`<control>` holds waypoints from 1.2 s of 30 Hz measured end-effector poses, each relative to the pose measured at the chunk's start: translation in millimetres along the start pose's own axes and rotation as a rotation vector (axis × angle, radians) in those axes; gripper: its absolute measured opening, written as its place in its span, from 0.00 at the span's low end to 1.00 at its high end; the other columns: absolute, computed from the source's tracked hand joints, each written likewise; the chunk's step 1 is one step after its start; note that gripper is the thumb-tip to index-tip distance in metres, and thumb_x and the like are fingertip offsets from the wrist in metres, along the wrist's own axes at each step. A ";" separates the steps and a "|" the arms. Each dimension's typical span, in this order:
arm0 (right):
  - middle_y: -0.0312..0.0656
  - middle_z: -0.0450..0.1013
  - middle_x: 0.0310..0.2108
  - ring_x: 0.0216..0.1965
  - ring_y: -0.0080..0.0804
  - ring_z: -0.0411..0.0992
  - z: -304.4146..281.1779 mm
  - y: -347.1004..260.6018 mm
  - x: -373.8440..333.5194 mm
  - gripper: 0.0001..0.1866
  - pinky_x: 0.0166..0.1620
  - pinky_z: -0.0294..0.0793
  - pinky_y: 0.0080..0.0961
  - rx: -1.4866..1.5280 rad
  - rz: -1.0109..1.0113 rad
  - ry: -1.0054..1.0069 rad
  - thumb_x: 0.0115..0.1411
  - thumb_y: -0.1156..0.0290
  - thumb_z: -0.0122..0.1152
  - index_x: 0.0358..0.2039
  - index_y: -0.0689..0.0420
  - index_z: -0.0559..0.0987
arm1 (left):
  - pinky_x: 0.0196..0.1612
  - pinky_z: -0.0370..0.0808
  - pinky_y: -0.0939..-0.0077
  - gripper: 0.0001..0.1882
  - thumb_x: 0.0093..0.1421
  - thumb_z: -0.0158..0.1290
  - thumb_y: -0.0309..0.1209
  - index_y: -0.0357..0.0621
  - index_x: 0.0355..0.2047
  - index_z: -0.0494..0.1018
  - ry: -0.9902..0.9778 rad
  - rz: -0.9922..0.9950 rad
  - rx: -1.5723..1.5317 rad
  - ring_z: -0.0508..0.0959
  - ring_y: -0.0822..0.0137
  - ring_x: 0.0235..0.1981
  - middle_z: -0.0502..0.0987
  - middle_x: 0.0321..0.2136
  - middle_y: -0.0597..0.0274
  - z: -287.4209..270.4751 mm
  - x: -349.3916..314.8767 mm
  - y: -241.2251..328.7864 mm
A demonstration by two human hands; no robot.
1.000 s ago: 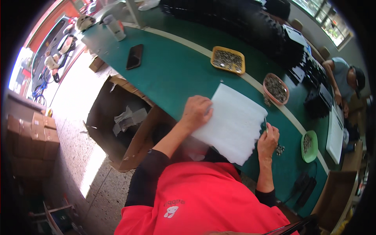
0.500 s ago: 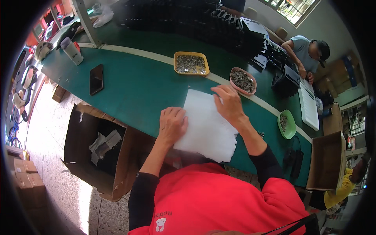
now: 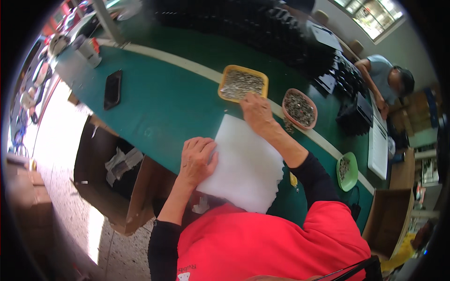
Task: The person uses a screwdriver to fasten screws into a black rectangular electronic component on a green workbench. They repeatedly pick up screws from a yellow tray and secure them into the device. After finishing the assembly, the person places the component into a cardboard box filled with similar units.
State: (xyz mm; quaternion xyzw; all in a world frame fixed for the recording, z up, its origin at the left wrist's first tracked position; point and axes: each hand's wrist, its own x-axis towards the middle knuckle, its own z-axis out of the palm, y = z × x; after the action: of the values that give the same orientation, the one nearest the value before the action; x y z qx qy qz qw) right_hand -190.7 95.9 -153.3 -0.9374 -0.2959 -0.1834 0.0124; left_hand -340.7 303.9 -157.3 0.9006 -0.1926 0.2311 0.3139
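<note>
- Since half a second ago the right hand [image 3: 257, 111] has stayed at the far edge of the white foam sheet [image 3: 243, 164], and the left hand [image 3: 197, 160] has stayed on its near left edge — only the view has swung a little.
- Left hand lies flat, fingers spread and pressing down, apparently to pin the sheet against the desk [image 3: 159, 103] so it cannot slide.
- Right hand rests at the sheet's far corner, fingers curled; whether its grip pinches anything I cannot tell — the fingertips are hidden under the knuckles.
- White foam sheet sits on the green desk directly before the person, its near edge overhanging toward the red shirt; wavy edges on the right suggest a stack of several sheets.
- Yellow tray [image 3: 243, 83] of small metal parts touches the right hand's far side; a round pink tray [image 3: 299, 108] of the same parts sits just beside it, both within easy reach.
- Green dish [image 3: 347, 171] lies farther right; a black phone [image 3: 112, 89] lies well apart on the left.
- Another person [image 3: 389, 82] works at the far right.
</note>
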 end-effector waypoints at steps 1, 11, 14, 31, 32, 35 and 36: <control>0.42 0.72 0.32 0.40 0.40 0.74 -1.8 1.6 -4.6 0.07 0.43 0.76 0.34 0.006 0.004 -0.017 0.53 0.75 0.55 0.30 0.55 0.81 | 0.49 0.69 0.61 0.12 0.47 0.59 0.25 0.42 0.35 0.77 -0.001 -0.013 -0.001 0.76 0.56 0.43 0.78 0.37 0.59 -2.1 -1.6 0.0; 0.46 0.75 0.37 0.42 0.45 0.76 -36.9 8.5 -26.5 0.08 0.45 0.75 0.40 -0.070 0.087 -0.245 0.57 0.72 0.55 0.32 0.59 0.81 | 0.46 0.71 0.62 0.11 0.49 0.59 0.26 0.41 0.35 0.77 0.089 -0.001 -0.085 0.76 0.55 0.40 0.78 0.37 0.57 5.7 -15.4 -5.6; 0.49 0.76 0.39 0.43 0.48 0.75 -63.3 -3.2 -14.9 0.10 0.46 0.74 0.43 -0.049 0.140 -0.345 0.59 0.67 0.58 0.35 0.59 0.82 | 0.46 0.72 0.62 0.10 0.50 0.59 0.26 0.41 0.35 0.77 0.237 -0.021 -0.128 0.77 0.54 0.41 0.78 0.37 0.56 -17.9 -19.1 -3.2; 0.55 0.68 0.53 0.51 0.57 0.70 91.8 -310.2 270.5 0.26 0.52 0.73 0.43 0.157 -0.438 0.088 0.63 0.47 0.55 0.57 0.46 0.73 | 0.37 0.77 0.65 0.05 0.53 0.56 0.21 0.37 0.32 0.76 0.457 -0.643 -0.041 0.79 0.53 0.34 0.77 0.32 0.54 -167.6 -212.6 -114.3; 0.55 0.69 0.53 0.51 0.56 0.70 96.4 -313.4 282.0 0.26 0.51 0.73 0.43 0.129 -0.459 0.082 0.63 0.46 0.54 0.57 0.44 0.73 | 0.37 0.77 0.65 0.05 0.54 0.56 0.21 0.37 0.32 0.76 0.454 -0.684 -0.008 0.79 0.53 0.33 0.77 0.32 0.53 -179.6 -226.3 -124.0; 0.53 0.69 0.52 0.50 0.55 0.71 106.3 -328.7 293.2 0.25 0.50 0.73 0.42 0.105 -0.526 0.108 0.62 0.46 0.55 0.56 0.42 0.75 | 0.36 0.76 0.63 0.04 0.55 0.55 0.22 0.37 0.31 0.76 0.428 -0.891 0.080 0.79 0.51 0.33 0.77 0.31 0.51 -204.5 -270.8 -145.1; 0.53 0.70 0.52 0.50 0.54 0.71 109.3 -325.6 294.1 0.26 0.49 0.73 0.42 0.105 -0.542 0.114 0.62 0.45 0.55 0.56 0.42 0.76 | 0.36 0.76 0.62 0.04 0.55 0.55 0.23 0.37 0.31 0.76 0.395 -0.980 0.104 0.79 0.50 0.32 0.76 0.30 0.51 -207.2 -282.7 -161.5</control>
State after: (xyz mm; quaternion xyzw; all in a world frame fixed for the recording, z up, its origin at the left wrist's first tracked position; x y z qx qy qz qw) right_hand -113.3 540.6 -179.7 -0.8103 -0.5436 -0.2170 0.0283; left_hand -554.0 614.3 -241.8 0.8388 0.3253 0.2317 0.3701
